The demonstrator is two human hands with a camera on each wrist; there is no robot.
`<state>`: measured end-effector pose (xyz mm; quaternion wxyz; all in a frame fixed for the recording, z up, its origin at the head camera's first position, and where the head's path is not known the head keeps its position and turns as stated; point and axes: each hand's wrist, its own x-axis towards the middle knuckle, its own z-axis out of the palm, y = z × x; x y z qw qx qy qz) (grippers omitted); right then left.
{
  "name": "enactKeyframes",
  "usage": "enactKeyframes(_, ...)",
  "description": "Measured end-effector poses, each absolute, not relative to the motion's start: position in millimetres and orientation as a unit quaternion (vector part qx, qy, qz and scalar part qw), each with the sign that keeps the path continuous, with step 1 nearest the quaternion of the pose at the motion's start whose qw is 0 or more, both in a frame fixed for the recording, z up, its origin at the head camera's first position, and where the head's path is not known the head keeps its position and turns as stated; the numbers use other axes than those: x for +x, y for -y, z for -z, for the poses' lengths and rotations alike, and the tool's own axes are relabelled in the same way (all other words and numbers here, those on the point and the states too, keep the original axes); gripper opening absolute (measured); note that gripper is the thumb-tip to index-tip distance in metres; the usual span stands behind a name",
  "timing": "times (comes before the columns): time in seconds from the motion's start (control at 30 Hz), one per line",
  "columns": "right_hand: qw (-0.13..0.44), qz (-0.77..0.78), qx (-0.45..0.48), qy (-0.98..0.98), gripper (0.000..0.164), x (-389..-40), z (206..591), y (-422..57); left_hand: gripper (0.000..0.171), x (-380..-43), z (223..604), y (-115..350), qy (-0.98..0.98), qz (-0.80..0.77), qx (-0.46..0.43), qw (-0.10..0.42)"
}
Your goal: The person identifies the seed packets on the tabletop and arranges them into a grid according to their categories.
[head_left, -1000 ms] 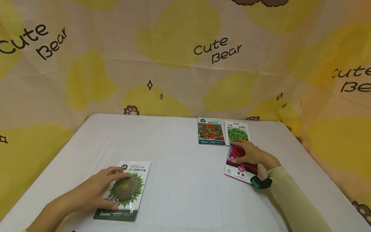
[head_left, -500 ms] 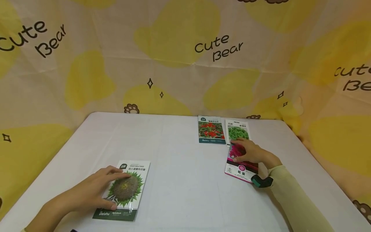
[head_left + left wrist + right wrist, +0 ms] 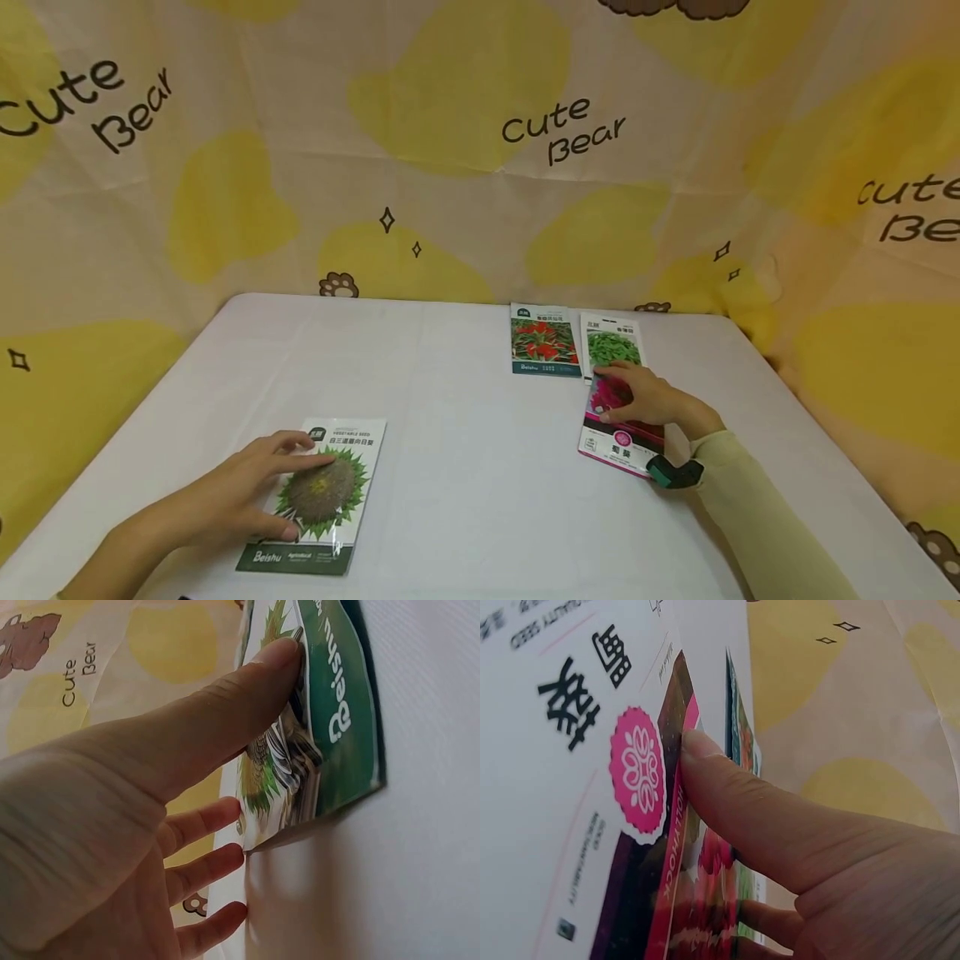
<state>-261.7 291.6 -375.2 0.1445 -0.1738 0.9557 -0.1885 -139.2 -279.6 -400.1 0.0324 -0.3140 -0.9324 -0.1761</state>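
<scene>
In the head view a sunflower seed packet (image 3: 347,527) lies flat at the front left of the white table. My left hand (image 3: 221,493) rests on it, thumb and index fingertip on its face. The left wrist view shows the thumb pressing the packet's printed front (image 3: 341,754), other fingers extended along its edge. Farther right lies a pink-and-white hollyhock seed packet (image 3: 611,448). Across its upper part rests my right hand (image 3: 651,398), covering some of the flower picture. Up close, the right thumb lies on the packet (image 3: 570,787) with the fingers outstretched.
Two more seed packets lie near the table's back edge: one with red flowers (image 3: 545,342) and one with green leaves (image 3: 613,346). The leaf packet's lower end meets the hollyhock packet. A yellow patterned cloth (image 3: 450,108) hangs behind the white tabletop (image 3: 457,467).
The head view has tilted slightly. Both hands stay on their packets, and no packet has clearly moved on the table.
</scene>
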Motion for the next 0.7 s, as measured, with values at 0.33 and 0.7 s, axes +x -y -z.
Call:
enactKeyframes(0.33, 0.137, 0.204, -0.174, -0.953, 0.085, -261.8, 380.0, -293.2, 0.081, -136.0, 399.3, 280.1, 0.936, 0.169, -0.308, 0.027)
enactKeyframes(0.7, 0.123, 0.241, -0.196, -0.943, 0.083, -260.7, 377.2, -297.1, 0.082, -136.2, 397.1, 281.3, 0.937, 0.167, -0.306, 0.027)
